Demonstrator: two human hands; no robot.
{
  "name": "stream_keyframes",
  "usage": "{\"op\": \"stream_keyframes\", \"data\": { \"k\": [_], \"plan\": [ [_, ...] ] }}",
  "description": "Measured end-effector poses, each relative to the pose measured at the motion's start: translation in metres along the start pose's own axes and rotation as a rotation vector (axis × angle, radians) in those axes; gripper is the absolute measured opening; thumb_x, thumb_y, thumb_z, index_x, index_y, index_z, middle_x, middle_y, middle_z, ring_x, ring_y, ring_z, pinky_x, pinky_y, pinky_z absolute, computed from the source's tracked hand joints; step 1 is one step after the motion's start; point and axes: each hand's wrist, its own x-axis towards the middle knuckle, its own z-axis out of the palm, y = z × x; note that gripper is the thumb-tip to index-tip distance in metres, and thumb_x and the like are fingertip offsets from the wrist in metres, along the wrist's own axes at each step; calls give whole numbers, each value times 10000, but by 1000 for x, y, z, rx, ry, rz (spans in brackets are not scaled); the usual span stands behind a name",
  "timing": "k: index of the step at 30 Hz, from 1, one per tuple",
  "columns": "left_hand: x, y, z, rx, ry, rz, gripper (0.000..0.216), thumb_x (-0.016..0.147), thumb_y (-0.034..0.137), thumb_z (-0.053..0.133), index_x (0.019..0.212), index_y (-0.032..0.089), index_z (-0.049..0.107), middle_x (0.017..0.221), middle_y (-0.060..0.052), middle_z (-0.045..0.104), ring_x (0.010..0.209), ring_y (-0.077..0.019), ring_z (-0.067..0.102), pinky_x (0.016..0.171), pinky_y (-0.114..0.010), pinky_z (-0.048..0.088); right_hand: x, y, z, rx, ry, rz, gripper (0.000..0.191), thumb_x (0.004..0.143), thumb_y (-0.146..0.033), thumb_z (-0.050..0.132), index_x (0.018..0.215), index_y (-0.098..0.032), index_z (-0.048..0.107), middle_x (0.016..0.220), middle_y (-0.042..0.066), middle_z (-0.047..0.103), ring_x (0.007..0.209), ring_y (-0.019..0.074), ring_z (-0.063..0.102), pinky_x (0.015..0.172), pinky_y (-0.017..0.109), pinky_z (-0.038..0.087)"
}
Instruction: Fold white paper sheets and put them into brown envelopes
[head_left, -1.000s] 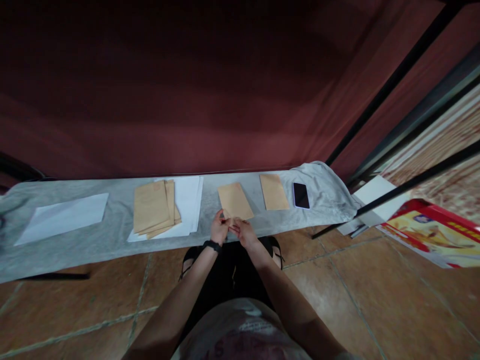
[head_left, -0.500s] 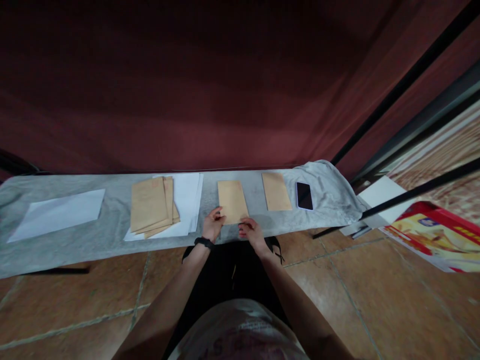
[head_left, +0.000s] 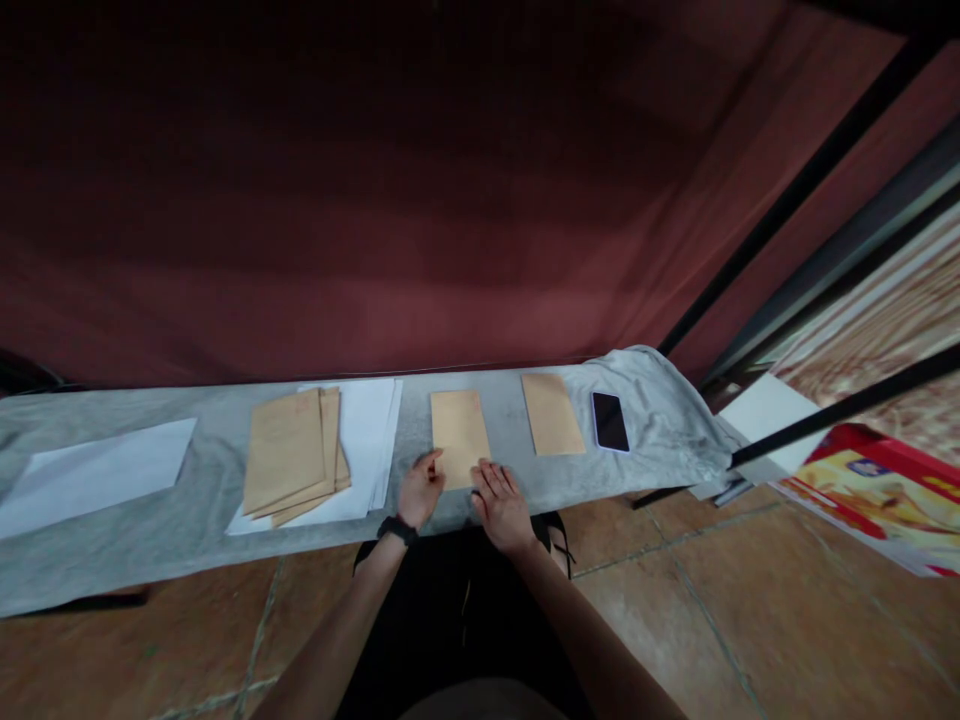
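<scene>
A brown paper envelope [head_left: 459, 425] lies flat on the cloth-covered bench, directly before me. My left hand [head_left: 421, 488], with a dark band at the wrist, is at its lower left edge, thumb and fingers pinched on the paper there. Stretched fingers of my right hand [head_left: 501, 500] rest flat over the lower right corner. Another brown envelope [head_left: 553, 413] lies to the right. On the left, a stack of brown envelopes [head_left: 289, 450] sits on top of white paper sheets [head_left: 367, 440].
A dark-screened phone [head_left: 610, 421] lies near the bench's right end. White paper [head_left: 105, 470] is spread at the far left on the grey cloth [head_left: 517, 385]. Beyond the bench hangs a dark red curtain [head_left: 450, 310]. A red and yellow box [head_left: 877, 500] stands at the right.
My right hand has gone from curled at the envelope's lower edge to lying flatter on its corner. My left hand remains at the left edge. The view has tilted upward slightly.
</scene>
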Motion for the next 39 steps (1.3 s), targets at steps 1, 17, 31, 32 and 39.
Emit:
{"op": "stream_keyframes", "data": {
  "k": [1,17,31,32,39],
  "plan": [
    [1,0,2,93,5,65,437,767,175,595,1194,200,680,1044,-83,698,926,-226,678,912,-410,541,-1,0,1,-10,5,-6,488,1008,-288,484,1483,-180,451,1508,118,489,1399,227,457,1195,454,321],
    [110,12,60,597,-333,490,630,977,460,341,1538,172,341,1609,-97,337,1524,-237,191,1241,-431,128,0,1,-1,122,57,-14,419,980,-188,454,1385,-180,560,1403,97,604,1333,213,535,1170,443,397],
    [85,16,48,512,-522,649,614,977,464,372,1516,170,386,1607,-100,332,1509,-206,241,1241,-378,128,-2,8,4,193,78,-23,448,916,-137,463,1342,-192,591,1328,105,645,1291,227,557,1149,474,422],
    [81,17,46,507,-529,655,610,978,459,374,1515,168,388,1605,-103,334,1508,-208,244,1240,-378,131,-2,8,4,215,88,-12,432,919,-133,452,1321,-195,599,1309,104,652,1280,223,562,1147,476,422],
    [41,18,32,539,-602,704,614,1004,495,326,1524,172,370,1605,-105,330,1504,-200,254,1239,-385,133,-1,9,3,386,177,193,331,953,-125,338,1166,-184,584,1143,125,630,1116,198,613,1002,361,518]
  ]
}}
